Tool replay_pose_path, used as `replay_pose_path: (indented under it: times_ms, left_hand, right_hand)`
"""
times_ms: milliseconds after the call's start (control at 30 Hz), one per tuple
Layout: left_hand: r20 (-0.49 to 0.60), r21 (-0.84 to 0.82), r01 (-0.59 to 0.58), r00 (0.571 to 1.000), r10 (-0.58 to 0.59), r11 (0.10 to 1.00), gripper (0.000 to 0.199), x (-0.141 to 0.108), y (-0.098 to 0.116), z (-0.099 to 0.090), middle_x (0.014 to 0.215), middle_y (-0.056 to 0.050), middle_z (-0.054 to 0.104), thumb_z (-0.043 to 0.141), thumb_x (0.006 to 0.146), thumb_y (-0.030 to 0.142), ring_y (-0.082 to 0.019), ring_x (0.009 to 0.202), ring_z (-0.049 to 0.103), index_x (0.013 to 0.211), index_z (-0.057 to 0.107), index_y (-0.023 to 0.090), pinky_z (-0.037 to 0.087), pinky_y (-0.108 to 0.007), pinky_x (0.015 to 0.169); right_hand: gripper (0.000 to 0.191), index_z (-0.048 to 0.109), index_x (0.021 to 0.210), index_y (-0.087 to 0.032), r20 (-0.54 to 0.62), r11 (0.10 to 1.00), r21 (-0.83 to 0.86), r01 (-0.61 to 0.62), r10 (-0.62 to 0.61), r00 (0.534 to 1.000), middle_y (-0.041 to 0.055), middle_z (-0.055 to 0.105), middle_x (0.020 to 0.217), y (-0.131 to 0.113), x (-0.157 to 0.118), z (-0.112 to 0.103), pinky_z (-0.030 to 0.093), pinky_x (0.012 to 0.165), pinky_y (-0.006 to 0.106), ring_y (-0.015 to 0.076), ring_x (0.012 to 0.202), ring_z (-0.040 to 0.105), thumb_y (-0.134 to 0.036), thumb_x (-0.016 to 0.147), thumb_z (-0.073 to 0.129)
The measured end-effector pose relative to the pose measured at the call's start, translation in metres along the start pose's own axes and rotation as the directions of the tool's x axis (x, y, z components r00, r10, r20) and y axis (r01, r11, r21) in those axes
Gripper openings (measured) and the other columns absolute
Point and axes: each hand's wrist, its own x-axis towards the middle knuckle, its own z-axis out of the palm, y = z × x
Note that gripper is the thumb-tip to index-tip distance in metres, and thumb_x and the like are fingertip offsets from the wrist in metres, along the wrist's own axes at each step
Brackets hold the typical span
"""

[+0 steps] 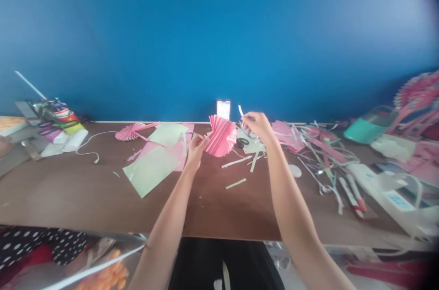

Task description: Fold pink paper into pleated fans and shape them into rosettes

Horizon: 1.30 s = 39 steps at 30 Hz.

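Observation:
My left hand (196,149) pinches a pink pleated paper fan (222,136) at its gathered edge, with the folds spreading out to the right. Raised a little to the right of the fan, my right hand (254,124) is closed on a narrow white strip (240,110) whose end sticks up above the fingers. The two hands are apart. Black-handled scissors (243,142) lie on the table between the fan and my right hand, partly hidden.
On the brown table (219,210), pale green paper sheets (151,171) and another pink fan (129,132) lie left. A phone (223,108) stands upright behind. Paper strips (236,184), markers (351,196), a teal container (363,130) and a white device (380,189) are to the right.

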Motion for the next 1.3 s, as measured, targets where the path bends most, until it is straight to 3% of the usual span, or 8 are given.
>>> replay_pose_path:
  times_ms: [233,433,567,700,867,1000,1167,1300]
  left_hand:
    - [0.004,-0.036,0.062,0.998,-0.062,0.997,0.030,-0.005,-0.010,0.008,0.067,0.005,0.050,0.074,0.070,0.033,-0.007,0.058,0.047,0.075,0.048,0.019,0.035,-0.020,0.056]
    - [0.099,-0.143,0.053,0.994,-0.039,0.988,0.030,-0.011,-0.006,0.019,0.096,-0.004,0.065,0.073,0.072,0.032,-0.016,0.087,0.062,0.075,0.046,0.019,0.044,-0.028,0.074]
    - [0.152,-0.134,0.076,0.987,-0.055,0.988,0.025,-0.010,-0.006,0.019,0.110,-0.006,0.064,0.071,0.074,0.036,-0.019,0.100,0.060,0.084,0.054,0.019,0.046,-0.029,0.079]
    - [0.125,-0.133,0.081,0.990,-0.065,0.988,0.027,-0.008,-0.009,0.018,0.106,-0.006,0.063,0.055,0.086,0.046,-0.018,0.097,0.060,0.093,0.057,0.020,0.048,-0.029,0.078]
    - [0.074,0.013,-0.010,0.997,0.010,1.000,0.054,-0.004,-0.013,0.015,0.090,-0.001,0.060,0.066,0.080,0.042,-0.014,0.082,0.060,0.126,0.043,0.026,0.048,-0.029,0.076]
    - [0.038,0.295,-0.165,0.986,0.161,0.941,0.075,0.000,-0.015,0.009,0.092,-0.003,0.055,0.076,0.071,0.037,-0.016,0.084,0.055,0.136,0.041,0.029,0.047,-0.032,0.078]
    - [0.105,0.518,-0.291,0.955,0.278,0.804,0.051,-0.001,-0.017,0.002,0.121,-0.010,0.045,0.073,0.075,0.034,-0.025,0.115,0.044,0.122,0.055,0.028,0.040,-0.039,0.095]
    - [0.150,0.461,-0.266,0.964,0.221,0.846,0.041,-0.004,-0.018,0.001,0.116,-0.011,0.051,0.058,0.086,0.038,-0.021,0.103,0.052,0.123,0.047,0.023,0.041,-0.035,0.090]
  right_hand:
    - [0.013,0.065,0.091,-0.015,0.067,0.985,0.144,-0.091,0.082,0.994,0.0075,0.071,0.077,-0.011,-0.004,0.037,0.033,0.035,0.016,0.0123,0.051,0.064,-0.023,0.083,0.057]
    - [0.015,0.062,0.092,-0.017,0.058,0.973,0.205,-0.107,0.097,0.994,0.0068,0.070,0.084,-0.007,-0.004,0.071,0.038,0.037,0.016,0.0146,0.059,0.067,-0.025,0.079,0.061]
    - [0.023,0.062,0.094,-0.017,0.059,0.981,0.162,-0.108,0.100,0.993,0.0048,0.069,0.084,0.002,-0.001,0.081,0.041,0.042,0.017,0.0131,0.059,0.065,-0.027,0.074,0.065]
    - [0.026,0.061,0.101,-0.017,0.105,0.988,0.147,-0.052,0.037,0.994,0.0022,0.068,0.078,0.003,-0.002,0.083,0.038,0.041,0.017,0.0100,0.052,0.058,-0.025,0.076,0.060]
    - [0.021,0.063,0.096,-0.018,0.238,0.987,0.152,0.055,-0.091,0.967,0.0010,0.066,0.077,-0.009,-0.009,0.083,0.039,0.045,0.018,0.0090,0.051,0.055,-0.020,0.078,0.054]
    - [0.016,0.065,0.085,-0.017,0.325,0.993,0.045,0.106,-0.115,0.939,0.0003,0.064,0.069,-0.017,-0.014,0.080,0.038,0.046,0.018,0.0094,0.049,0.055,-0.020,0.082,0.049]
    - [0.017,0.065,0.082,-0.017,0.491,0.993,0.040,0.109,-0.114,0.863,0.0016,0.067,0.072,-0.020,-0.018,0.080,0.038,0.045,0.019,0.0112,0.050,0.059,-0.024,0.087,0.050]
    - [0.018,0.066,0.082,-0.017,0.484,0.998,0.036,0.044,-0.056,0.873,0.0035,0.068,0.073,-0.022,-0.021,0.085,0.042,0.049,0.019,0.0124,0.055,0.062,-0.031,0.088,0.057]
